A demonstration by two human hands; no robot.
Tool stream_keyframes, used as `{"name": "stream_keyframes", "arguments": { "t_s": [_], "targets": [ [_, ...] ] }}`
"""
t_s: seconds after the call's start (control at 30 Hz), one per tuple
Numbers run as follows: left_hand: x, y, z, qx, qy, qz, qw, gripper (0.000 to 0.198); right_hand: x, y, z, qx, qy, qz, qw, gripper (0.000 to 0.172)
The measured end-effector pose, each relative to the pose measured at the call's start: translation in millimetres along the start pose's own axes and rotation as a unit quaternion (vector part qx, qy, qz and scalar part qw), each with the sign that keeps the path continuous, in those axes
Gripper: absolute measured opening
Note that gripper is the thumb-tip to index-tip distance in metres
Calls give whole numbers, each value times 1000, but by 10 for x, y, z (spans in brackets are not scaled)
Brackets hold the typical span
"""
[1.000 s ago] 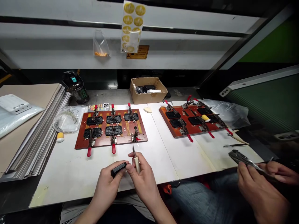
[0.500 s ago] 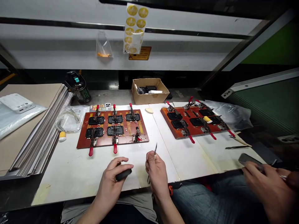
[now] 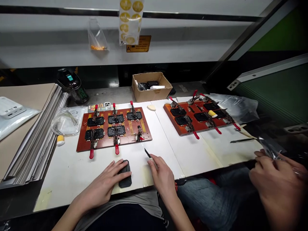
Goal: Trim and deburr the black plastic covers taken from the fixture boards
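Positioning case [image 3: 125, 183] on worktop [image 3: 79, 179] appears step in hand: left hand [image 3: 106, 183] atop, fingers spread, not clasping. Right hand [image 3: 161, 173] closed round knife [image 3: 148, 153], tip clear of case. Next move probably needs firm left hold.

The case [image 3: 125, 182] is black, the left board [image 3: 128, 137] reddish-brown, its clamp handles [image 3: 116, 149] red.

The left hand [image 3: 108, 179] lies across a black case [image 3: 125, 183] on the white tabletop [image 3: 69, 179]. Near it, the right hand [image 3: 162, 173] grips a knife [image 3: 148, 153] — blade pointing away. Beyond both hands sits a reddish clamp board [image 3: 128, 136] — to their right, a co-worker's hands [image 3: 276, 179], partly blurred.
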State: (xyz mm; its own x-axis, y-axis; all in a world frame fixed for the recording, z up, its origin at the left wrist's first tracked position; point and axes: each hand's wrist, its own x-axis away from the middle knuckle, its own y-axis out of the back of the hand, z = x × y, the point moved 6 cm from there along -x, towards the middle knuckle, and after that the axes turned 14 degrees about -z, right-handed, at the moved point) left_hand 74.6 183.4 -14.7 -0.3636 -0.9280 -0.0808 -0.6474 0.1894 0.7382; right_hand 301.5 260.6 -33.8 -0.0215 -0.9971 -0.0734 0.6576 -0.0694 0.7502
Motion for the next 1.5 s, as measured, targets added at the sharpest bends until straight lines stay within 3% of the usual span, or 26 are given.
{"name": "stream_keyframes", "arguments": {
  "t_s": [0.13,0.27,0.33,0.4,0.47,0.57,0.67,0.8,0.87,0.93,1.03,1.1,1.17,1.27,1.4,1.5],
  "targets": [
    [251,97,104,2,116,-111,987,49,-119,-65,72,48,57,-18,997,41],
    [597,231,355,14,201,-169,965,29,-124,-178,42,115,122,14,986,36],
    [732,534,622,-43,257,-236,936,30,-133,-237,-21,146,126,23,981,33],
    [844,977,933,-140,323,-327,877,37,-173,-272,-57,161,118,24,980,32],
    [878,1373,1231,-213,371,-378,821,43,-218,-276,-37,170,107,33,979,30],
    [761,1705,1631,-276,405,-391,779,50,-246,-211,70,159,96,56,981,28],
    [603,1782,1907,-295,416,-363,780,45,-209,-65,179,71,83,42,993,30],
    [642,1852,1931,-286,418,-366,781,28,-17,72,227,-90,29,34,995,31],
    [734,1796,1746,-252,413,-389,784,29,130,52,271,-136,8,48,989,31],
    [759,1551,1409,-156,374,-405,820,34,298,-59,355,-172,-12,93,981,33],
    [606,881,641,68,219,-382,895,18,582,-360,552,-286,-65,227,929,37],
    [485,399,143,115,128,-320,932,8,731,-517,689,-380,-88,304,870,46],
    [420,40,-164,129,68,-273,951,15,771,-577,712,-414,-95,324,845,46],
    [419,-174,-213,79,42,-247,965,23,629,-520,474,-362,-120,277,882,41],
    [411,-147,51,-38,81,-228,970,48,304,-284,139,-270,-120,159,942,40],
    [297,-180,77,-49,43,-190,980,53,245,-278,208,-177,-52,178,967,32]
  ]
}}
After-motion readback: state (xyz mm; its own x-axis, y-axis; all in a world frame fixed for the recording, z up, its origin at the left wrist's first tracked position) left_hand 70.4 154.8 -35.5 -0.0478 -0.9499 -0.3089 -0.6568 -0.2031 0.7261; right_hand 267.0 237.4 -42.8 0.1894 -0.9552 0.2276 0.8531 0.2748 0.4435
